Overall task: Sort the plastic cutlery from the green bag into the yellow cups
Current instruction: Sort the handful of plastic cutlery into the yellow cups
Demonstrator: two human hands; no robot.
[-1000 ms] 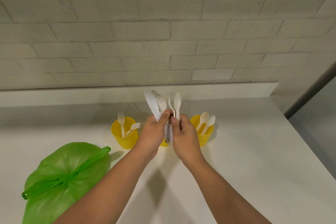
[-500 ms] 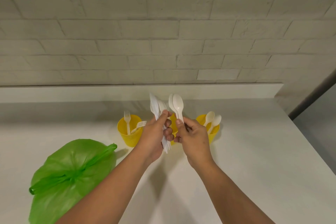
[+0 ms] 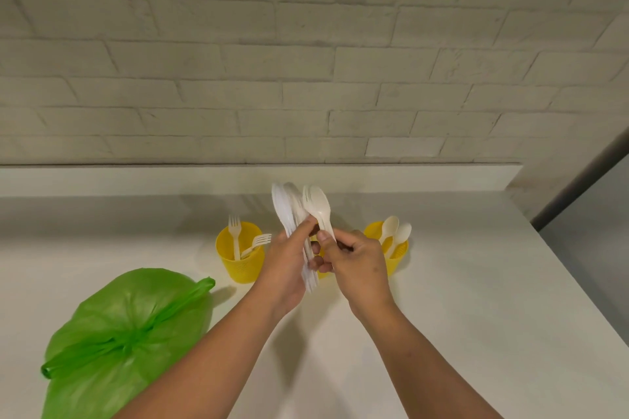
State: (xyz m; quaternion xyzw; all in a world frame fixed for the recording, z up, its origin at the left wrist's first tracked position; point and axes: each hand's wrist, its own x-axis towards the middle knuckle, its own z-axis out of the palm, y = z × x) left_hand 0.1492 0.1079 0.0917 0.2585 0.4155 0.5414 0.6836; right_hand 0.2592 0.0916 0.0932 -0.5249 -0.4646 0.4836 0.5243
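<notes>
The left hand (image 3: 284, 265) is gripping a bundle of white plastic cutlery (image 3: 289, 211) upright, its fingers curling round the handles and its thumb pressing on the front; knife blades are showing at the top of the bundle. The right hand (image 3: 357, 265) is pinching the handle of a cream spoon (image 3: 318, 206) between thumb and forefinger, its other fingers curling in; the spoon's bowl is standing just in front of the bundle. Both hands are hovering over the desk (image 3: 442, 316), toward the middle of its back edge. Behind the left hand a yellow cup (image 3: 240, 264) is holding two white forks (image 3: 235, 231), one upright, one leaning right over the rim; behind the right hand another yellow cup (image 3: 398, 257) is holding two cream spoons (image 3: 389, 228). The green bag (image 3: 126, 333) is lying knotted near the front left corner, well apart from the hands; a pale brick wall (image 3: 306, 61) is rising behind the back edge.
</notes>
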